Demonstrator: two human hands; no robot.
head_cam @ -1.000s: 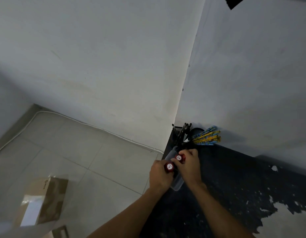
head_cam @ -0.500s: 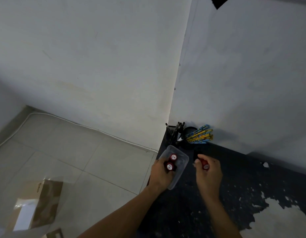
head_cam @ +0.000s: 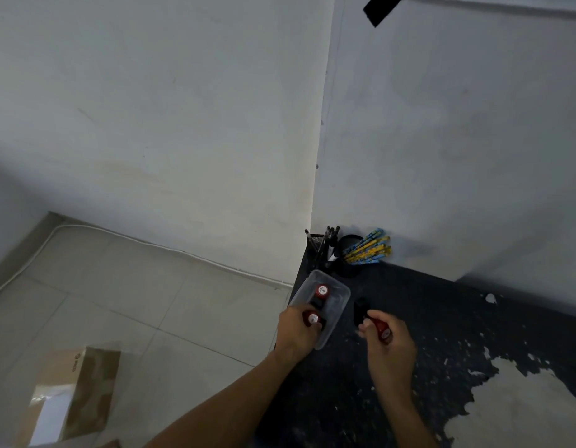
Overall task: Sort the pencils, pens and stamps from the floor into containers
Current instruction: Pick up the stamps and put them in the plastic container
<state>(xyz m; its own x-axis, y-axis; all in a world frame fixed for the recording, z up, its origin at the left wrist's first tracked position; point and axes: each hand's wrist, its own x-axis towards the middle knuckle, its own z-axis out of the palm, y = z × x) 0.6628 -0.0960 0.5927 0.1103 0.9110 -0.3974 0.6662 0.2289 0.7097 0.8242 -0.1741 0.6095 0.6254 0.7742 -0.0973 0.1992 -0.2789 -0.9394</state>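
I note the left hand [head_cam: 294, 333] gripping a red-capped stamp [head_cam: 312, 319] at the near end of the clear rectangular plastic tub [head_cam: 340, 305]. A second red-capped stamp [head_cam: 321, 291] stands inside the tub. Just right of the tub, the right hand [head_cam: 390, 345] grips a third red stamp [head_cam: 381, 328]. Beyond the tub, black pens [head_cam: 328, 242] and blue-yellow pencils [head_cam: 369, 248] fill dark holders.

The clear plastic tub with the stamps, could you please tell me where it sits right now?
In the head view the clear plastic tub sits on the dark surface at lower centre, just in front of the pen holder, with the left hand at its near end.
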